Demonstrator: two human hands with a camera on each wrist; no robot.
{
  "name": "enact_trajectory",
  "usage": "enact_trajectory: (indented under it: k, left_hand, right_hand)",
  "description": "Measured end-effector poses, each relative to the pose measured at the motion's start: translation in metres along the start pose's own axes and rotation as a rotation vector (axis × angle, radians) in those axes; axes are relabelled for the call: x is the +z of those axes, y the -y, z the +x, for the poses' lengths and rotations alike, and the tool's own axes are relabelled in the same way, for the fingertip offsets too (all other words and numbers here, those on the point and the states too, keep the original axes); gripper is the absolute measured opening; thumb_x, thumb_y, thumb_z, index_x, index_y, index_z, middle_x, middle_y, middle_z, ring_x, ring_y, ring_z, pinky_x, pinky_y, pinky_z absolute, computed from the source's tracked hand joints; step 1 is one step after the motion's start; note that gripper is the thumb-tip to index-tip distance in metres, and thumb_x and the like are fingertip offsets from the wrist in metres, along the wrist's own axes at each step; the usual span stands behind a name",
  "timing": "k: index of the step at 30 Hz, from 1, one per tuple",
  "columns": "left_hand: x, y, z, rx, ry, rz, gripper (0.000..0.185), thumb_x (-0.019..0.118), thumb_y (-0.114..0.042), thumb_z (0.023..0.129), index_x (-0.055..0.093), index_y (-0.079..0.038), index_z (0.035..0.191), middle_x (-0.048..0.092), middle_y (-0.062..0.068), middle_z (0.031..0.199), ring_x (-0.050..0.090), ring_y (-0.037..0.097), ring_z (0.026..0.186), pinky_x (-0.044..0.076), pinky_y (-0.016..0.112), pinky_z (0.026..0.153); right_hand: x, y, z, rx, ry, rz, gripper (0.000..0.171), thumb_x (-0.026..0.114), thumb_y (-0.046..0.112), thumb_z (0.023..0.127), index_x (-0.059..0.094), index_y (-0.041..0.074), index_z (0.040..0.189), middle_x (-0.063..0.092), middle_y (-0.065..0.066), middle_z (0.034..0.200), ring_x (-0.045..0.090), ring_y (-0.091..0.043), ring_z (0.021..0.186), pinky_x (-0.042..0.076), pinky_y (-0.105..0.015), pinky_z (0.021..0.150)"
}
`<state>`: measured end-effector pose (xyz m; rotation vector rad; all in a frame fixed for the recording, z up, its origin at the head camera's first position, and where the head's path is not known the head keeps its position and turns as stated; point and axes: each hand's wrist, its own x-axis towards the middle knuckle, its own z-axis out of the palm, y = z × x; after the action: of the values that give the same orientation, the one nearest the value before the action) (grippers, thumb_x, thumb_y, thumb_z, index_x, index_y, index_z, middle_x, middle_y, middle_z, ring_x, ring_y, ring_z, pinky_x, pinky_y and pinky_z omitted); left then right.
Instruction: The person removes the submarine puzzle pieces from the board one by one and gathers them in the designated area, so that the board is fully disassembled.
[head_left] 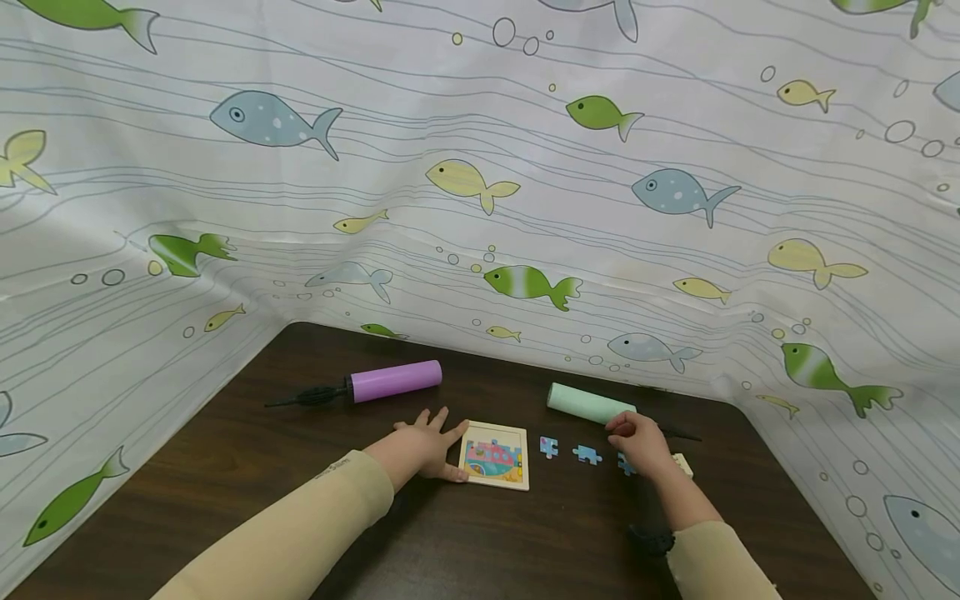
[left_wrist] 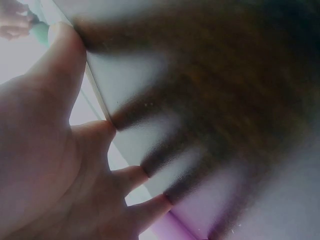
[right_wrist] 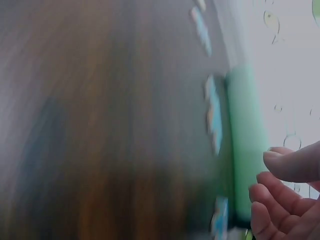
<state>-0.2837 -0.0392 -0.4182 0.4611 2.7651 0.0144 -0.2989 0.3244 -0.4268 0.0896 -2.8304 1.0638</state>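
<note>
My left hand lies flat on the dark table with fingers spread, thumb and forefinger touching the left edge of a small framed puzzle board. In the left wrist view the straight fingers press on the tabletop beside the board's pale edge. Two loose blue puzzle pieces lie right of the board. My right hand hovers over a third blue piece, fingers loosely curled, nothing pinched. That piece lies just beside the fingertips.
A mint-green pump lies behind the right hand. A purple pump with a black handle lies at the back left. A pale piece sits right of the hand. Fish-print sheeting walls the table on three sides.
</note>
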Motion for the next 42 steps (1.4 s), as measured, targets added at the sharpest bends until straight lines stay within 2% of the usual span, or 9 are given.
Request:
enact_trajectory:
  k: [7,12,17,21,27,32,37,42]
  left_hand:
    - [0.001,0.001,0.002,-0.005,0.006,0.002,0.091,0.058,-0.071,0.083,0.025,-0.030,0.158,0.020,0.010,0.162,0.021,0.039,0.145,0.028,0.068,0.103]
    - [0.002,0.001,0.003,-0.010,0.006,0.008,0.091,0.058,-0.071,0.083,0.025,-0.031,0.158,0.020,0.010,0.162,0.021,0.038,0.145,0.028,0.067,0.103]
    - [0.002,0.001,0.004,-0.014,0.010,0.009,0.091,0.058,-0.072,0.082,0.025,-0.032,0.158,0.020,0.009,0.162,0.021,0.038,0.145,0.028,0.067,0.103]
    - [0.003,0.001,0.005,-0.015,0.013,0.000,0.092,0.058,-0.072,0.082,0.025,-0.032,0.158,0.019,0.010,0.162,0.020,0.038,0.146,0.027,0.068,0.104]
    - [0.002,0.001,0.006,-0.009,0.014,-0.013,0.092,0.057,-0.072,0.082,0.025,-0.032,0.158,0.018,0.010,0.162,0.019,0.038,0.146,0.026,0.068,0.104]
    - [0.002,0.001,0.007,0.000,0.011,-0.014,0.091,0.057,-0.072,0.083,0.025,-0.031,0.158,0.018,0.011,0.162,0.020,0.039,0.146,0.026,0.068,0.104]
    - [0.001,0.002,0.006,0.002,0.012,-0.009,0.090,0.057,-0.071,0.083,0.025,-0.031,0.158,0.019,0.011,0.162,0.020,0.039,0.145,0.027,0.068,0.103]
    - [0.003,0.002,0.006,0.004,0.010,-0.011,0.090,0.057,-0.071,0.083,0.025,-0.031,0.158,0.019,0.011,0.162,0.020,0.039,0.145,0.027,0.069,0.103]
  right_hand:
    - [0.027,0.033,0.018,-0.041,0.020,0.051,0.009,0.067,-0.003,0.091,0.065,-0.004,0.100,0.066,-0.009,0.091,0.062,-0.030,0.088,0.051,-0.045,0.074]
    - [0.051,0.057,0.027,-0.057,0.047,0.076,0.009,0.069,-0.002,0.090,0.067,-0.002,0.099,0.065,-0.006,0.090,0.061,-0.025,0.086,0.052,-0.042,0.074]
    - [0.076,0.082,0.030,-0.095,0.125,0.085,0.008,0.070,0.000,0.090,0.070,0.001,0.099,0.065,-0.003,0.090,0.059,-0.021,0.080,0.052,-0.038,0.072]
    - [0.094,0.096,0.028,-0.160,0.203,0.068,0.006,0.071,0.004,0.090,0.072,0.005,0.096,0.065,-0.001,0.088,0.059,-0.017,0.080,0.052,-0.036,0.071]
    - [0.110,0.110,0.022,-0.245,0.316,0.044,0.007,0.068,0.003,0.092,0.074,0.007,0.091,0.060,0.001,0.082,0.053,-0.017,0.074,0.047,-0.033,0.065]
    - [0.117,0.116,0.019,-0.288,0.355,0.020,0.009,0.068,0.000,0.090,0.074,0.006,0.089,0.059,0.002,0.079,0.050,-0.015,0.070,0.045,-0.031,0.062]
    - [0.123,0.116,0.018,-0.295,0.374,-0.021,0.002,0.072,0.006,0.090,0.073,0.005,0.090,0.058,0.004,0.077,0.049,-0.013,0.070,0.044,-0.029,0.062]
    - [0.125,0.118,0.017,-0.266,0.396,0.005,0.005,0.075,0.006,0.088,0.070,0.007,0.088,0.058,0.002,0.078,0.051,-0.014,0.070,0.044,-0.028,0.061]
